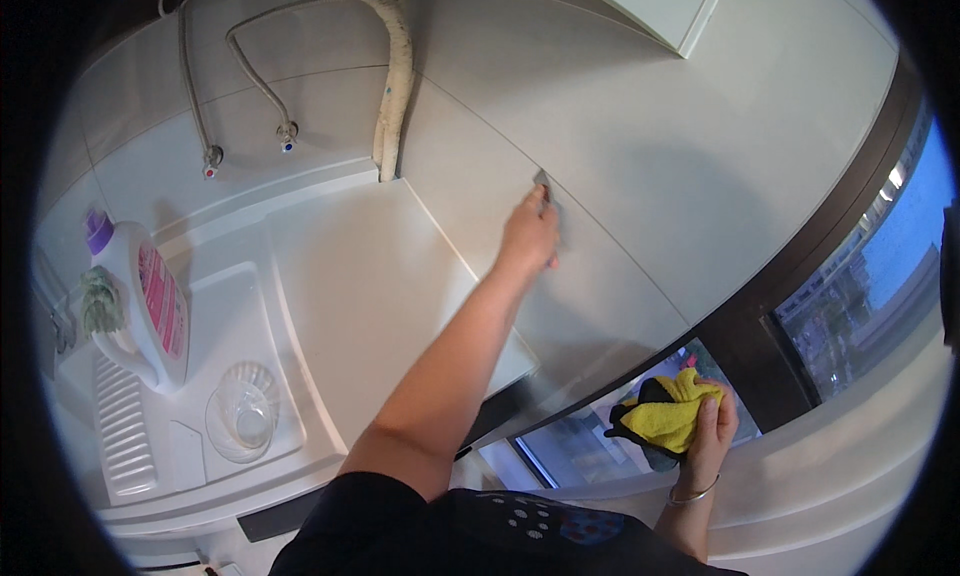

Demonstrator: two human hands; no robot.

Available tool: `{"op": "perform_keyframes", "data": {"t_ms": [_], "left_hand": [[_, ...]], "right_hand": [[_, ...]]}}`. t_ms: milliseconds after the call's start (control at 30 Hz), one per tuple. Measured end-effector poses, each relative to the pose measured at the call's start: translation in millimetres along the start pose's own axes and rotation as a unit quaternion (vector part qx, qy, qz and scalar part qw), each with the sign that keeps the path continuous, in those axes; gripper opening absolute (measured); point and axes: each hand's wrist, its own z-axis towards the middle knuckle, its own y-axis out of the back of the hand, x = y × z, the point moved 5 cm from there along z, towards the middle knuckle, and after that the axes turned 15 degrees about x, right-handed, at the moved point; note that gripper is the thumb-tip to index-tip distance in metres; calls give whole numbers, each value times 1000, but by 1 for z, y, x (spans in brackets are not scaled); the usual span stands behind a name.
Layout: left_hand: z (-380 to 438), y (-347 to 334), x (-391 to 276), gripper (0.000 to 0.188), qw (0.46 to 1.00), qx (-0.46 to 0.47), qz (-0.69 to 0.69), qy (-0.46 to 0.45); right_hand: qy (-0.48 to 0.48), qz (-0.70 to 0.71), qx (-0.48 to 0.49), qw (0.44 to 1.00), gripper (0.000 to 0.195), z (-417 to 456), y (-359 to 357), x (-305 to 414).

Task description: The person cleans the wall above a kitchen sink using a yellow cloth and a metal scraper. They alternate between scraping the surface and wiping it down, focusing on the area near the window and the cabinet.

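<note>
With my left arm stretched out, my left hand (527, 235) grips a small tool with a grey blade (541, 177), perhaps a scraper. Its tip is at the joint line (600, 227) between two pale wall tiles, and my fingers hide most of the handle. Lower right, my right hand (712, 426) holds a bunched yellow cloth (671, 415) with dark edging and a grey side. That hand is away from the wall, in front of the window, and wears a bangle (694, 493) at the wrist.
A white counter with a sink-like basin (367, 276) lies left. On it stand a detergent bottle (161, 306) with a purple cap, a green scrubber (101, 302) and a clear glass bowl (244, 418). Water valves (287, 137), wrapped pipes (394, 88) and a cabinet corner (684, 47) border the wall.
</note>
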Motion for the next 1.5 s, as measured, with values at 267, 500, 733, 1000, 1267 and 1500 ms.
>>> {"op": "perform_keyframes", "data": {"t_ms": [267,500,733,1000,1267,1500], "left_hand": [[-6,-6,1,55,998,47,-5,39],[29,35,-17,51,999,-24,42,2],[-60,51,11,50,998,-12,-50,-41],[-159,81,32,49,997,-53,-48,-21],[-189,90,12,50,996,-54,-49,-46],[-223,108,13,48,994,-89,-37,-60]], "right_hand": [[-2,-16,-3,1000,29,2,3,2],[29,-63,-1,998,21,7,-15,28],[230,-611,-49,756,48,56,-81,62],[142,-751,-32,644,33,95,-125,11],[211,-777,114,581,38,206,-210,-6],[214,-819,242,474,38,302,-311,-60]]}}
